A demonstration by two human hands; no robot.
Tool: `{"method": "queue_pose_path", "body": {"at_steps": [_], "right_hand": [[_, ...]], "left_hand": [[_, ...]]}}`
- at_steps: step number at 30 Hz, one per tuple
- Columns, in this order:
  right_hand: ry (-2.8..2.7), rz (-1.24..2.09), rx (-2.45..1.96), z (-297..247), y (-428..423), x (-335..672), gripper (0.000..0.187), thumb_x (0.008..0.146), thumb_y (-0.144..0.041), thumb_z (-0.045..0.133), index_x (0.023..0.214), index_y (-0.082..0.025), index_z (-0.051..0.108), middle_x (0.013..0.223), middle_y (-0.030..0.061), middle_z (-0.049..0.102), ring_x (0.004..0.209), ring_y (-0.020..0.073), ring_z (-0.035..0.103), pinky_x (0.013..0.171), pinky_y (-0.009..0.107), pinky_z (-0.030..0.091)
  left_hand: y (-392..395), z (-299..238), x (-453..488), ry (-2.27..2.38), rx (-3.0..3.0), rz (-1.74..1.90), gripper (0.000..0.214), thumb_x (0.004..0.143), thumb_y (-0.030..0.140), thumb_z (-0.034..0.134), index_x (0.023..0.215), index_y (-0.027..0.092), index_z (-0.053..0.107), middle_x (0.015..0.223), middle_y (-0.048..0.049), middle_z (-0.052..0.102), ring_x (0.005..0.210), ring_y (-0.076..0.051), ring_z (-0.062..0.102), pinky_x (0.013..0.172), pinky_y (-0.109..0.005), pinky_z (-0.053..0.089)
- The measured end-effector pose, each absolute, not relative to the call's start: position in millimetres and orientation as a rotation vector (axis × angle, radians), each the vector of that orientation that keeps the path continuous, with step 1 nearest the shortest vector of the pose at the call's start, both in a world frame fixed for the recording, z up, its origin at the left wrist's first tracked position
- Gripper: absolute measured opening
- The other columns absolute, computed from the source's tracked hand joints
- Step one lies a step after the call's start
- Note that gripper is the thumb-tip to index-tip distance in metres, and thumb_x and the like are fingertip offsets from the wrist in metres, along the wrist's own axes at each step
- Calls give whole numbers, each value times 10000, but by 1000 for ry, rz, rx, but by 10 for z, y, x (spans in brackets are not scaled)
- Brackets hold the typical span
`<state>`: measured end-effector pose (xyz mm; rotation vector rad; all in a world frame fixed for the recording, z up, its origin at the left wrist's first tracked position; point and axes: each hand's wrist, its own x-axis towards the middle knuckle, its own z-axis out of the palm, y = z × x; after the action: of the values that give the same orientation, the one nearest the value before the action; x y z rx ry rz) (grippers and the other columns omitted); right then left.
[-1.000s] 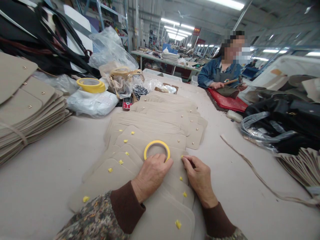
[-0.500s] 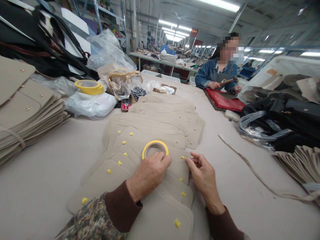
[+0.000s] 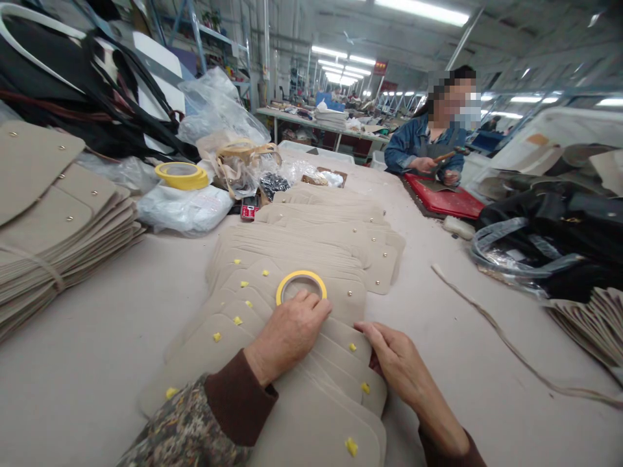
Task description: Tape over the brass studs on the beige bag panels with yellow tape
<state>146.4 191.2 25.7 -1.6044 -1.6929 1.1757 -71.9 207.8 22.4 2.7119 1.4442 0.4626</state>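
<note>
On the table (image 3: 423, 324), a row of overlapping beige panels (image 3: 321, 395) extended from 6 o'clock toward 12 o'clock. The panels had rounded corners; small yellow tape pieces (image 3: 353, 347) marked both sides of the nearer ones, while metal studs (image 3: 349, 294) showed bare on those farther off. The yellow tape roll (image 3: 302, 275), a narrow ring with a grey inner face, was located over the panels at 12 o'clock from the left hand (image 3: 292, 331), which gripped its near rim. The right hand (image 3: 396, 363), at 4 o'clock from the roll, had its thumb at a panel's right edge; whether it pinched that edge could not be told. Half a second earlier, a tape piece lay just beside the right thumb tip; now the nearest lay at 6 o'clock from it, with a bare stud at 11 o'clock. The left-hand grip was unchanged.
</note>
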Motion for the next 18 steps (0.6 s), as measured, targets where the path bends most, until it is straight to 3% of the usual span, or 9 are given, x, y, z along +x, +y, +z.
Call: {"method": "queue_pose_path", "body": {"at_steps": [4, 7, 9, 13, 16, 18], "right_hand": [[-1515, 1421, -1662, 217, 2056, 1397, 403, 768, -539, 584, 922, -184, 696, 489, -55, 549, 352, 107, 470, 338, 200, 365], [-1469, 1651, -1687, 162, 2121, 1409, 573, 667, -501, 686, 1130, -166, 653, 415, -65, 553, 310, 129, 493, 327, 210, 398], [-1491, 1701, -1688, 123, 2143, 1420, 547, 660, -508, 688, 1083, -163, 670, 385, -63, 539, 303, 130, 489, 321, 204, 389], [-1648, 1645, -1625, 78, 2151, 1394, 354, 686, -532, 646, 775, -194, 698, 465, -34, 587, 326, 96, 436, 324, 194, 315], [-1866, 1475, -1572, 104, 2125, 1342, 217, 690, -419, 657, 737, -210, 689, 595, -8, 663, 474, 135, 538, 428, 219, 365], [-2067, 1181, -1658, 144, 2083, 1298, 124, 680, -304, 648, 770, -225, 678, 574, -22, 638, 527, 159, 563, 481, 235, 361]], "left_hand": [[2069, 218, -726, 1438, 2723, 455, 139, 991, 171, 402, 923, 185, 523, 886, -43, 556, 873, -220, 498, 734, -328, 444], [2053, 243, -733, 1414, 2723, 443, 138, 992, 186, 406, 916, 186, 521, 884, -42, 568, 862, -214, 503, 718, -324, 437], [2043, 268, -734, 1417, 2716, 435, 146, 995, 195, 403, 902, 188, 516, 870, -37, 576, 851, -212, 504, 702, -321, 433], [2026, 306, -733, 1410, 2715, 398, 105, 974, 190, 447, 890, 192, 510, 842, -23, 590, 812, -204, 507, 676, -314, 427], [2018, 305, -736, 1398, 2726, 386, 75, 951, 186, 481, 881, 193, 508, 839, -19, 596, 782, -203, 506, 651, -314, 418], [2011, 294, -735, 1403, 2735, 382, 80, 949, 192, 481, 873, 196, 506, 836, -19, 594, 778, -208, 511, 641, -321, 414]]}}
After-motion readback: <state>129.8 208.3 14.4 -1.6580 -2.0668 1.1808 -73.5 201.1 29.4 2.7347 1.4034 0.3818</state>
